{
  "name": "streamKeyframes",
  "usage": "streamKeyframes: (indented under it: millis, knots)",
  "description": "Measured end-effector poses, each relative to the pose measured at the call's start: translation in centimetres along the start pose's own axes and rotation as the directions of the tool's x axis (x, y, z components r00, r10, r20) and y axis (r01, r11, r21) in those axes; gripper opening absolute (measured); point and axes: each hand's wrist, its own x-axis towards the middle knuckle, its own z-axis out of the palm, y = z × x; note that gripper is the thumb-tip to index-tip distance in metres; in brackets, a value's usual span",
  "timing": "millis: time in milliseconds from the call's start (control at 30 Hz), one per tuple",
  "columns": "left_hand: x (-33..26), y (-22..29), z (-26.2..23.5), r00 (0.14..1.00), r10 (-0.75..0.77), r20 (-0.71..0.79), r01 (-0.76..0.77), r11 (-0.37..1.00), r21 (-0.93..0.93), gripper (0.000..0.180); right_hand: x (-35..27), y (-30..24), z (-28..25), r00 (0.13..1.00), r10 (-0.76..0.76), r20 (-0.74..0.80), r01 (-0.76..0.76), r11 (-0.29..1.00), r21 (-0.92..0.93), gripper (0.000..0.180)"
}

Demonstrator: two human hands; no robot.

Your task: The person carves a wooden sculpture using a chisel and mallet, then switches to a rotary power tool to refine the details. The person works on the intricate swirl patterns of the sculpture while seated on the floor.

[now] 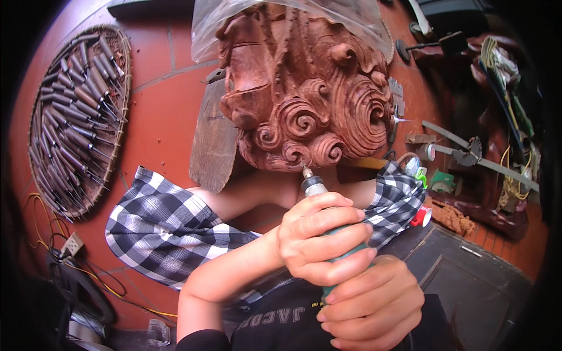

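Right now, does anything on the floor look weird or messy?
Yellow and black cables loop untidily beside the white socket block at lower left instead of lying straight; small brown crumbs litter the red floor left of the carving.

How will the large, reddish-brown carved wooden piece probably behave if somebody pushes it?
The carved wooden piece is probably stiff and heavy, as it looks thick and broad. Its raised, curled ridges might chip if knocked, since they stand out from the surface.
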Motion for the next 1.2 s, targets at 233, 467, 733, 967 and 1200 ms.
streamKeyframes:
  millis: [233,467,733,967,1200]
  knots:
    - [-0.8,-0.4,0.2,0.999,0.042,-0.024,-0.042,0.999,0.005,0.033,-0.4,-0.7,-2.0,0.919,0.227,0.322,-0.225,0.973,-0.045,0.007]
    - [-0.8,-0.7,0.3,0.999,0.015,-0.042,-0.014,0.999,0.03,0.034,-0.6,-0.1,-2.5,0.922,0.193,0.337,-0.197,0.98,-0.024,0.004]
    - [-0.2,-1.0,0.1,0.999,0.021,-0.031,-0.02,0.999,0.03,0.031,-0.4,0.3,0.7,0.987,0.065,-0.146,-0.072,0.996,-0.043,0.011]
    - [-0.2,-1.0,-0.1,0.999,0.021,-0.042,-0.02,0.999,0.034,0.03,0.0,-0.2,0.2,0.982,0.173,-0.076,-0.17,0.985,0.039,0.01]
    - [-0.4,-1.3,1.2,0.992,0.057,-0.113,-0.055,0.998,0.019,0.025,-0.1,0.4,-0.5,0.998,0.057,-0.032,-0.058,0.998,-0.014,0.016]
